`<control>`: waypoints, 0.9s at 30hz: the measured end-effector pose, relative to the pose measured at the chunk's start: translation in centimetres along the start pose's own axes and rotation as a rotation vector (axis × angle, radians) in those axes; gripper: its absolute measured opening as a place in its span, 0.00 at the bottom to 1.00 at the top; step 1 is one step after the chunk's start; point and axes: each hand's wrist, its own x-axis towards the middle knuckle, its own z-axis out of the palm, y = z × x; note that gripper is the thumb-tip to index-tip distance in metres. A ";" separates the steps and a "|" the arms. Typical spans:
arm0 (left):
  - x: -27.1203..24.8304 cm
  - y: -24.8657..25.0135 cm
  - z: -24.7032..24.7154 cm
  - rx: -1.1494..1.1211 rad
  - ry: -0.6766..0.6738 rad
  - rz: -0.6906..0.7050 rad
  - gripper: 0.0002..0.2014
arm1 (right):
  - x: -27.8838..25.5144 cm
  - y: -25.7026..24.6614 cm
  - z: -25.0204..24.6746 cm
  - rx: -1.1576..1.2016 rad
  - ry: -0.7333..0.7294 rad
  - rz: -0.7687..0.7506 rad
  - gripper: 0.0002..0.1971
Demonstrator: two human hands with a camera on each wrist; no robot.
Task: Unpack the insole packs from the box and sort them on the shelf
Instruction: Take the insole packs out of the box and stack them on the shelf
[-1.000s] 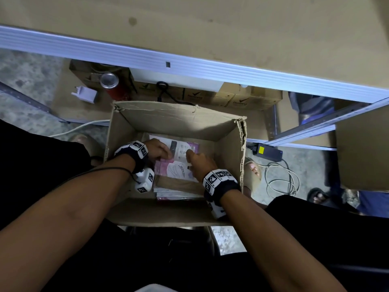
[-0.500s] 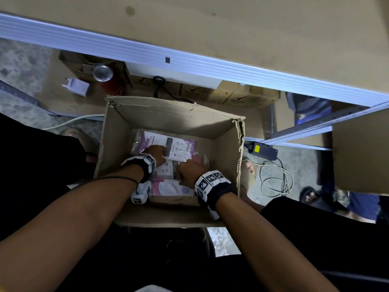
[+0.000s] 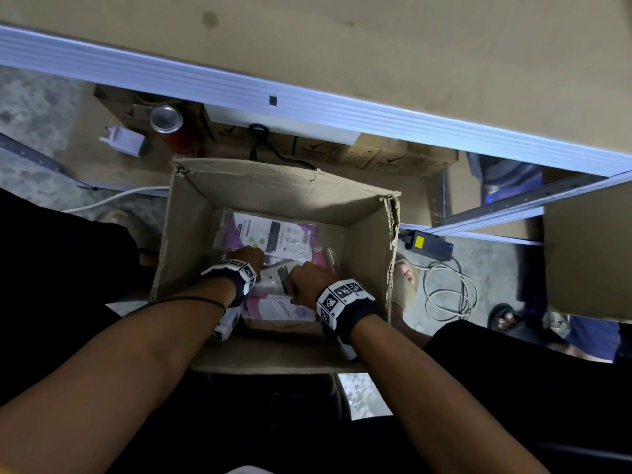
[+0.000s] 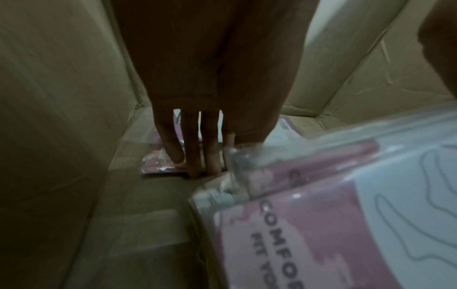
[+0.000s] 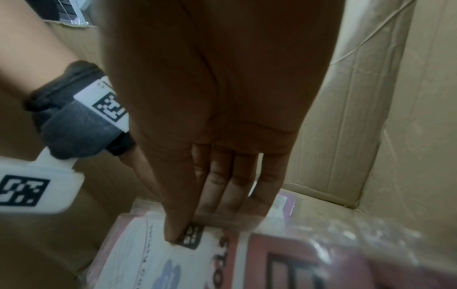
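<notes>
An open cardboard box (image 3: pixel 273 186) stands below me with several pink-and-white insole packs (image 3: pixel 273 234) in clear plastic on its floor. Both hands are deep inside it. My left hand (image 3: pixel 248 256) points down with straight fingers (image 4: pixel 195 168), whose tips touch the box floor at the edge of a pink pack (image 4: pixel 158 166). Another pack (image 4: pixel 321 224) leans close beside it. My right hand (image 3: pixel 309 278) pinches the far edge of the near pack (image 5: pixel 138 254), with the thumb (image 5: pixel 175 232) on its printed face and the fingers behind it. The shelf board (image 3: pixel 342 46) spans the top.
On the low shelf behind the box are a red can (image 3: pixel 171 128), a white plug (image 3: pixel 124 142) and small brown boxes (image 3: pixel 386 159). A black adapter (image 3: pixel 427 244) and coiled cable (image 3: pixel 448 292) lie on the floor at right. A sandalled foot (image 3: pixel 506 318) stands further right.
Both hands have drawn back toward the near side of the box and gone deeper among the packs. The far pack now lies uncovered.
</notes>
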 end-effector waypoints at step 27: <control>2.5 -1.2 -5.1 -0.260 0.267 0.096 0.06 | 0.7 0.8 0.7 -0.021 -0.022 0.002 0.10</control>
